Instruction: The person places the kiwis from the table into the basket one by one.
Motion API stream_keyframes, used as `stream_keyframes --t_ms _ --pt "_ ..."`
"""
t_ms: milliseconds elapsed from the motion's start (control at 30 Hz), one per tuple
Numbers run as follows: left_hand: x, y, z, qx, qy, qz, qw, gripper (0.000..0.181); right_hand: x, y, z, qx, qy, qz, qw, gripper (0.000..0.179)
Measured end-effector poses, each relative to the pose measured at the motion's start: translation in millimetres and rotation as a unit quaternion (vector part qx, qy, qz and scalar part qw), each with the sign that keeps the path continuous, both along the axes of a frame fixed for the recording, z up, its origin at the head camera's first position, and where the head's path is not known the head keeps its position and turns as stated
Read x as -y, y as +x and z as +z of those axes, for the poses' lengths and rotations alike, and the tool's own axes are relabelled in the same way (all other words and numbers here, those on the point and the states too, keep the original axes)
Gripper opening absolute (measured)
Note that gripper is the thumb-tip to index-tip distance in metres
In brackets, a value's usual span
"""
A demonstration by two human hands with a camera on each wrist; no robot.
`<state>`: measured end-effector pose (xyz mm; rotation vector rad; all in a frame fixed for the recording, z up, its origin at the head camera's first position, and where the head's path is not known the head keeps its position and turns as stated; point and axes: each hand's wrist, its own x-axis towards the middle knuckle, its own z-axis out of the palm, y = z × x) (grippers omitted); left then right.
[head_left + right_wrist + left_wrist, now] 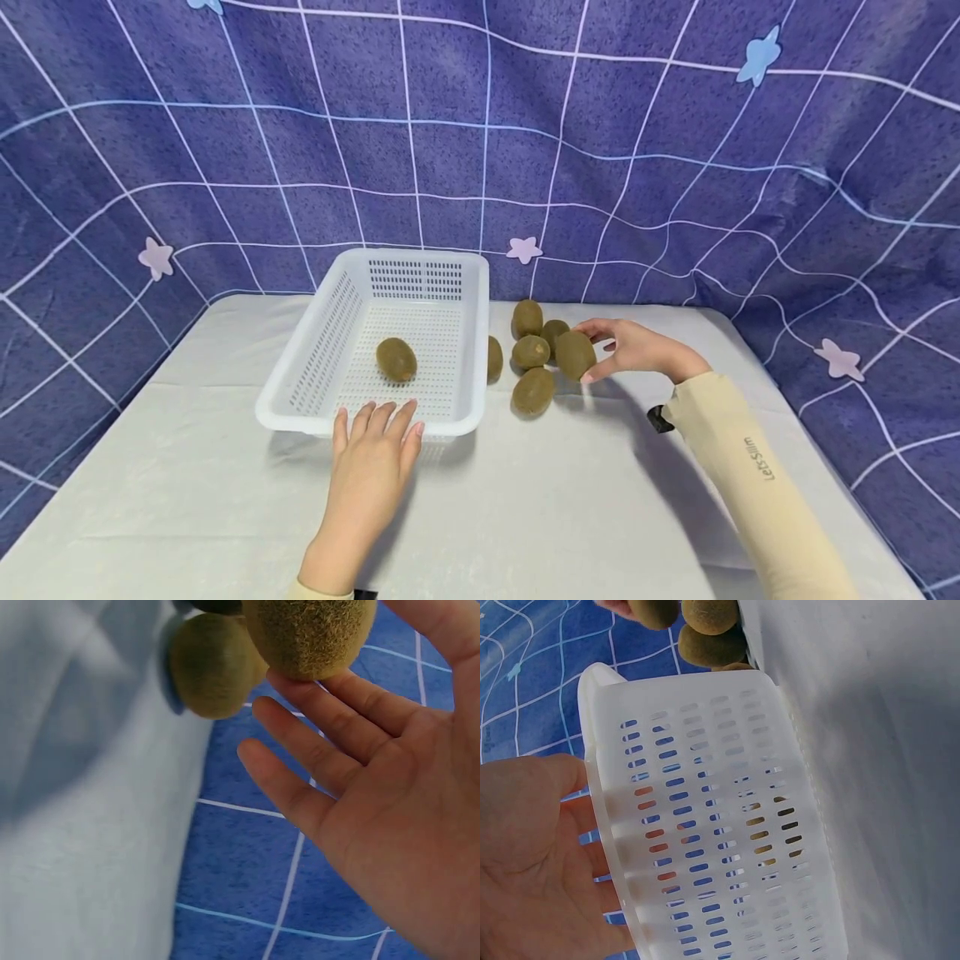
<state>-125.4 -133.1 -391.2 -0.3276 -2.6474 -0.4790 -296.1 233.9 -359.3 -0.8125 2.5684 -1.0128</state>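
A brown fuzzy kiwi (pixel 576 356) is pinched between the thumb and fingers of my right hand (pixel 637 350); the right wrist view shows the same kiwi (pixel 311 634) against the fingertips. Several more kiwis lie just left of it, among them one kiwi (pixel 533 392) nearest the front. My left hand (pixel 371 475) rests over the front rim of a white plastic basket (pixel 300 422), its fingers extended. In the left wrist view those fingers pass behind the slotted basket wall (pixel 705 750). Inside the basket lies a single kiwi (pixel 396 359).
A white cloth covers the table (pixel 540 517). Behind it hangs a blue-purple curtain (pixel 450 150) with a grid and stars. One kiwi (pixel 495 360) is partly hidden by the basket's right side.
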Motion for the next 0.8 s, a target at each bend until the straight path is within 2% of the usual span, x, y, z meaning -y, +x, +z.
stream_keyframes --t_ms 367,800 --pt "0.2 -1.1 -1.7 -0.002 0.002 0.000 1.0000 0.037 21 -2.4 35.5 -0.050 0.021 0.009 0.9985 0.072" --pt "-0.1 -0.2 -0.7 -0.002 0.002 0.004 1.0000 0.037 53 -10.8 61.6 -0.046 0.015 0.020 0.9986 0.073"
